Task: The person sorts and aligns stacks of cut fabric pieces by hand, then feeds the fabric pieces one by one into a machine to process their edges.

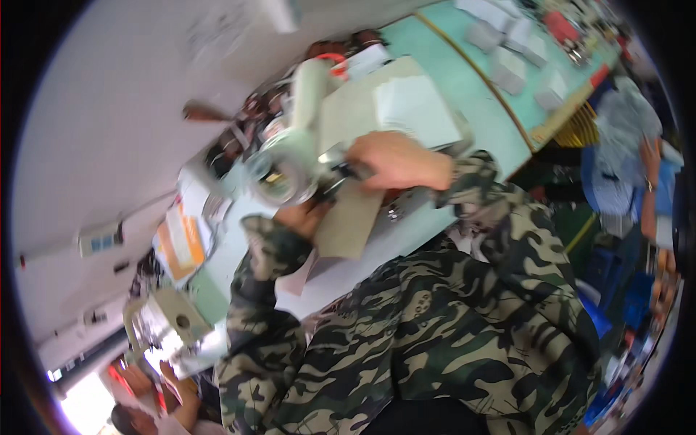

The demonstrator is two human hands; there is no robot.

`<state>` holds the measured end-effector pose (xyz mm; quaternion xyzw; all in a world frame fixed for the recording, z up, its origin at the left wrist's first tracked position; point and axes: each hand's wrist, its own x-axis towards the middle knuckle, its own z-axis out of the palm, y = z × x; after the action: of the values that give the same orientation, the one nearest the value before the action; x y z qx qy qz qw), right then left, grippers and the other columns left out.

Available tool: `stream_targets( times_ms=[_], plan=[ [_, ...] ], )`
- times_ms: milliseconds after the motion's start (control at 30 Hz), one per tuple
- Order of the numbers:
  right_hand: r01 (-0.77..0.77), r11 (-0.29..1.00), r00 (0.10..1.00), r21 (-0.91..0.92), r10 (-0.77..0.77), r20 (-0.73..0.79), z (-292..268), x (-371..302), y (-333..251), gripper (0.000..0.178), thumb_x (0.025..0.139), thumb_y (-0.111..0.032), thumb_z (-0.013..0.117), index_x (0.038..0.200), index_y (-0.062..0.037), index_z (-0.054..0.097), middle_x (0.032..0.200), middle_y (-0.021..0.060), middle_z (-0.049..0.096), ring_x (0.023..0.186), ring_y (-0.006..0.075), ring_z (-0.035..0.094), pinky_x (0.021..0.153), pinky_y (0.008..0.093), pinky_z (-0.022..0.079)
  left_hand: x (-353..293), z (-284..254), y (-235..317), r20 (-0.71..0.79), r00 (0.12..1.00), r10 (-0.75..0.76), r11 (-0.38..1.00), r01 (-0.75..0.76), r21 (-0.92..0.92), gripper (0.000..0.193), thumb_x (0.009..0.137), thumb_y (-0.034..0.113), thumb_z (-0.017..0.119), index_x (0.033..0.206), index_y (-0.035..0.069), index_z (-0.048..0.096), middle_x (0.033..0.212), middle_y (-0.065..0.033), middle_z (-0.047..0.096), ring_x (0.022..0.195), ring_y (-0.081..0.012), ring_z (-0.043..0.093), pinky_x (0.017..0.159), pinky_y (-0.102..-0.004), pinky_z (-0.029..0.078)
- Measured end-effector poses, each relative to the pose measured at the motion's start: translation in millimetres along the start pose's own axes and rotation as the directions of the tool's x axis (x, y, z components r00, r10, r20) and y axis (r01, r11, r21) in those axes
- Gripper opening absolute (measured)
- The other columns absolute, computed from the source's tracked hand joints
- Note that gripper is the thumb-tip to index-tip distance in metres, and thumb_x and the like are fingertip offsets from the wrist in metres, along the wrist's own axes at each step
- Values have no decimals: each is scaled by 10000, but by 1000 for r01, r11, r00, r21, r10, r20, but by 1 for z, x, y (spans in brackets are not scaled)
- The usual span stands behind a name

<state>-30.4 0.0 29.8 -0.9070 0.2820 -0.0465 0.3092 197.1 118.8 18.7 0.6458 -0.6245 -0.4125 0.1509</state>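
Note:
My right hand (pixel 395 161) is closed, its fingers curled by a dark piece with a shiny metal part (pixel 333 156) beside it. Blur hides what exactly the fingers hold. Just below the round white ring (pixel 279 174) of a cream machine (pixel 308 90) is my left hand (pixel 301 219). Its fingers are mostly covered and blurred, close to the edge of a flat tan panel (pixel 353 225). This panel slopes down toward me between both hands. White sheets (pixel 417 109) lie stacked on the machine's flat top, beyond my right hand.
Pale green table (pixel 482 109) carries several small grey-white blocks (pixel 507 71) at the far right. An orange and white packet (pixel 180 243) lies at left. Farther left, a person (pixel 181 406) sits by another cream machine (pixel 181 319). Another person's arm (pixel 649 181) shows at right.

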Motion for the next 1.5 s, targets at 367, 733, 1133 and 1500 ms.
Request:
stream_targets(
  times_ms=[367,733,1133,1500],
  plan=[
    [4,909,995,416,-47,93,-16,-5,3,213,710,-177,703,875,-42,695,817,139,690,811,289,676,702,376,519,-23,10,8,114,981,-159,900,191,-391,367,1020,264,380,1112,-42,562,731,-119,648,519,-226,653,426,-282,498],
    [-216,669,947,711,321,-14,74,-59,-34,165,831,-123,694,894,28,672,767,67,677,698,106,620,667,274,518,-38,9,-14,87,996,34,971,-12,-240,295,956,262,486,916,-10,591,684,-127,565,582,-239,514,570,-345,424],
    [-337,281,891,898,404,207,68,-81,-23,240,866,-104,654,1047,53,650,835,65,677,693,87,619,617,241,507,8,0,-6,-73,994,82,968,-62,242,349,908,300,548,891,-29,661,734,-186,625,705,-310,612,654,-392,466],
    [-226,955,810,-190,76,-582,-27,-60,-17,322,709,-135,732,1016,-90,647,1026,65,643,936,293,587,815,401,461,-90,12,-116,-33,977,-208,683,170,711,378,783,377,698,1062,139,607,960,-76,620,734,-324,658,624,-452,523]
  ],
)
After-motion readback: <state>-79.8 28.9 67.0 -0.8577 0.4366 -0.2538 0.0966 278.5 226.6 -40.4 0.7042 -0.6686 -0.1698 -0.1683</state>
